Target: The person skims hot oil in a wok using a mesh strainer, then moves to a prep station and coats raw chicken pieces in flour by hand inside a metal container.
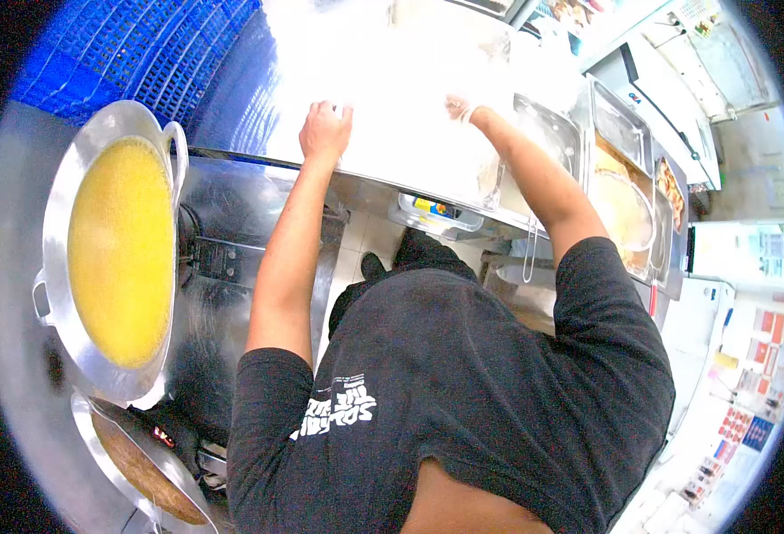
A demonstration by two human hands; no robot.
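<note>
at the far left, a wide metal pan (57,240) holds yellow liquid (120,254) and has a loop handle (182,158) on its right; it looks heavy and apt to slosh, so its loops would be the places to hold it (the rim may well be greasy). near its top, a blue basket (134,53) seems light and slightly springy, best held by its edge. next comes the left hand (325,132) at the bright surface (392,133), its fingers bent in a half-closed grip; glare hides whether anything is pinched there. the surface lies beneath and between both hands, and looks stiff, smooth and probably slippery, its front edge the firmest place to hold. the right hand (459,109) is well apart from the left, its fingers washed out, so i cannot tell how far that grip opens or what it has. near it, to the right, a metal tray (552,138) looks light, rigid and slick; its rim seems the natural hold.
</note>
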